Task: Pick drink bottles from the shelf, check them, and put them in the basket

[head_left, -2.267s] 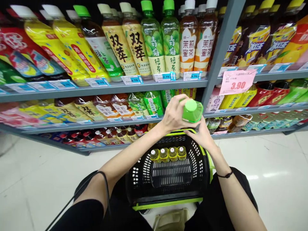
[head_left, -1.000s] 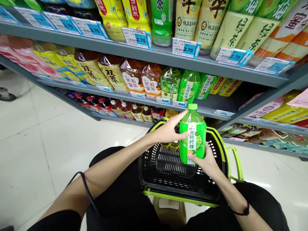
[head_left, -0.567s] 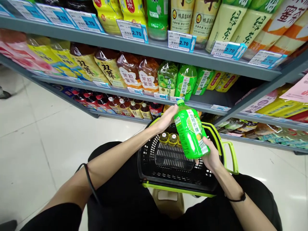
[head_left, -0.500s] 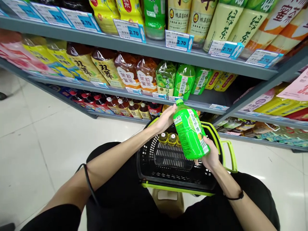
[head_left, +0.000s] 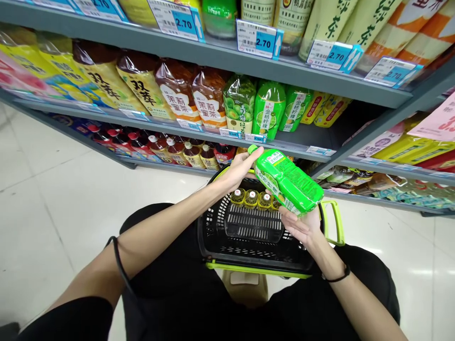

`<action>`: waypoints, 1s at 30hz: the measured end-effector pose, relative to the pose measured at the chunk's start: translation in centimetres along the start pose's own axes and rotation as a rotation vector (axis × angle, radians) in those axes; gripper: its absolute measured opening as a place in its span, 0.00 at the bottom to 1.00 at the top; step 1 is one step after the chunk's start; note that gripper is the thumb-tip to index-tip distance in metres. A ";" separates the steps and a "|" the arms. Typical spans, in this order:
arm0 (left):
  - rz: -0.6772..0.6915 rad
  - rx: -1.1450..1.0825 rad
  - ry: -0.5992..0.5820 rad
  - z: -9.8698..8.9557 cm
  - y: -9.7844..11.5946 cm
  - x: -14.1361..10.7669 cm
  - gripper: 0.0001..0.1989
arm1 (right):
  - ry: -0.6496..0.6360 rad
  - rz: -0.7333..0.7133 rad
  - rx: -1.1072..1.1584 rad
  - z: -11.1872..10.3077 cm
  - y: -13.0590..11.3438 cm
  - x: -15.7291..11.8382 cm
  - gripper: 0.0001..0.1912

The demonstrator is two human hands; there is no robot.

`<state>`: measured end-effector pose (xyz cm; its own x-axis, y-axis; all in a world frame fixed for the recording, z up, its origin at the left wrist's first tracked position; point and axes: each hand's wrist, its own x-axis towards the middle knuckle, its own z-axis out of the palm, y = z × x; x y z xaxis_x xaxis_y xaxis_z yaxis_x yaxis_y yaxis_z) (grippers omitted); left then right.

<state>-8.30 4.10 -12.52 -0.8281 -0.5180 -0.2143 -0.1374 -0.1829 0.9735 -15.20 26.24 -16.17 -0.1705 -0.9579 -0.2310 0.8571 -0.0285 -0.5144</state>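
A large green drink bottle is held tilted above the basket, its cap end up and to the left. My left hand grips it at the neck, thumb by the green cap. From below, my right hand supports the bottle's base with its fingers curled under it. Small print covers the side of the label facing up. Beneath both hands is a black shopping basket with lime-green handles. Several small bottles with white caps stand in a row at its far side.
In front is a grey shelf with price tags. Its middle level holds tea bottles and more green bottles. Dark bottles with red caps stand on the lowest level. A pink sign hangs at the right. Pale floor tiles lie left.
The green bottle has been turned about its length and tipped further over, its base swinging right. My right hand has shifted from its side to underneath. The view has moved slightly closer to the shelf.
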 end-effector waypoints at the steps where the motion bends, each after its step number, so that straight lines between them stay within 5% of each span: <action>1: 0.002 -0.005 -0.001 -0.1 0.0 0.0 0.35 | 0.025 -0.008 -0.031 0.0 0.0 0.0 0.41; 6: 0.018 -0.024 -0.022 -0.2 0.0 0.0 0.35 | 0.147 -0.108 -0.154 0.2 -0.2 -0.1 0.52; 14: 0.137 -0.230 -0.249 0.4 0.1 0.1 0.33 | 0.292 -0.327 -0.486 -1.1 0.7 -0.7 0.51; 18: 0.283 -0.164 -0.324 0.2 1.0 -0.9 0.38 | 0.218 -0.475 -0.715 -1.6 1.9 -1.0 0.53; 23: 0.450 -0.059 -0.404 -0.2 2.3 -2.3 0.34 | 0.103 -0.495 -0.860 -2.6 2.4 -0.6 0.56; 30: 0.490 0.013 -0.394 -0.6 2.1 -2.8 0.37 | 0.086 -0.490 -0.923 -3.5 2.7 0.2 0.55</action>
<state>-5.96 4.71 -9.94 -0.9343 -0.1923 0.3003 0.3043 0.0093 0.9525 -14.57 26.95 -20.49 -0.4637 -0.8759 0.1334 -0.0129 -0.1439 -0.9895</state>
